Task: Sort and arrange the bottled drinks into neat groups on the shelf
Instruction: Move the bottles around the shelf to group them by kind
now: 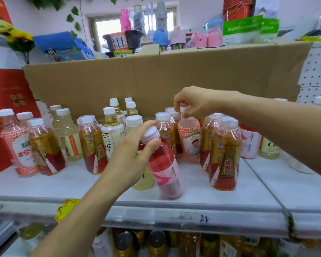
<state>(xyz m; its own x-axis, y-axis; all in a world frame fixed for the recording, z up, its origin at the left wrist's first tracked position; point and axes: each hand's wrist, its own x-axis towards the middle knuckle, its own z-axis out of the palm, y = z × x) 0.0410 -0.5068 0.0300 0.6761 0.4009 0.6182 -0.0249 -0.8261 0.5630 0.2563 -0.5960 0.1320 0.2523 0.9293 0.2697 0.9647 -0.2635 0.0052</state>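
My left hand (132, 154) grips the neck of a pink-labelled red drink bottle (165, 171), which leans to the left on the white shelf (202, 191). A pale yellow bottle (144, 182) stands partly hidden behind that hand. My right hand (195, 102) pinches the cap of a bottle with a red honeycomb label (190, 140) standing upright further back. Several gold-and-red energy drink bottles (225, 158) stand around them, one group at the right, others at the left (92, 145). A white-labelled tea bottle (111, 138) stands mid-shelf.
A cardboard sheet (156, 78) backs the shelf. More mixed bottles stand at the far left (44, 147) and behind my right forearm (267, 147). A lower shelf holds more bottles (156, 243). A red box (6, 101) stands at the left.
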